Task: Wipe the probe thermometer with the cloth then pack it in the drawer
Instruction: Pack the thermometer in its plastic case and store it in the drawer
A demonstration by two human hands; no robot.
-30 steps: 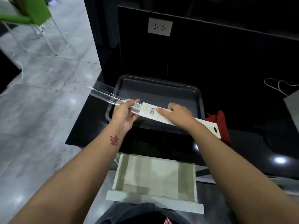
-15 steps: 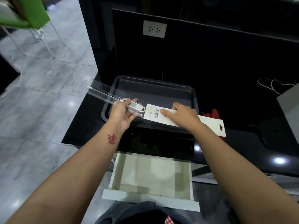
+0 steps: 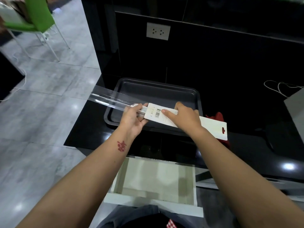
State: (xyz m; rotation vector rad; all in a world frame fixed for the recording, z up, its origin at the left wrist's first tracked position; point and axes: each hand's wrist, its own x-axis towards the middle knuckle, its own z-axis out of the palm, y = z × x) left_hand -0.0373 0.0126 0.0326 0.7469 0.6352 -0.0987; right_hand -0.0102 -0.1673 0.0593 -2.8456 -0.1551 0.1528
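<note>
- Where the view is nearest, at the bottom edge, a dark lap [image 3: 131, 218] is cut off, and the pale drawer [image 3: 158, 176] stands pulled open just beyond it, nothing lying on its bare floor.
- Both forearms reach over the drawer to the black counter [image 3: 85, 132].
- The left hand [image 3: 133, 119] has its fingers curled round the white head of the thermometer [image 3: 142, 109], which peeps out between that hand and the card; the palm hides most of the head.
- A clear plastic sleeve [image 3: 108, 100] runs away from the left hand, up and to the left, past the counter's edge; whether the thin probe lies inside it is hard to make out through the glare.
- The right hand [image 3: 185, 119] grips a long white card [image 3: 212, 127], thumb flat near the barcode and fingers bent over the far edge; the card's left end touches the thermometer head.
- Behind the card a red cloth [image 3: 217, 117] lies on the counter, mostly hidden.
- Under both hands sits a dark tray [image 3: 156, 89], its near rim partly covered by them.
- A grey bag [image 3: 294, 109] is cut off by the right edge.
- Farther back are a wall socket [image 3: 158, 31] and, far left, a blurred green chair [image 3: 37, 17].
</note>
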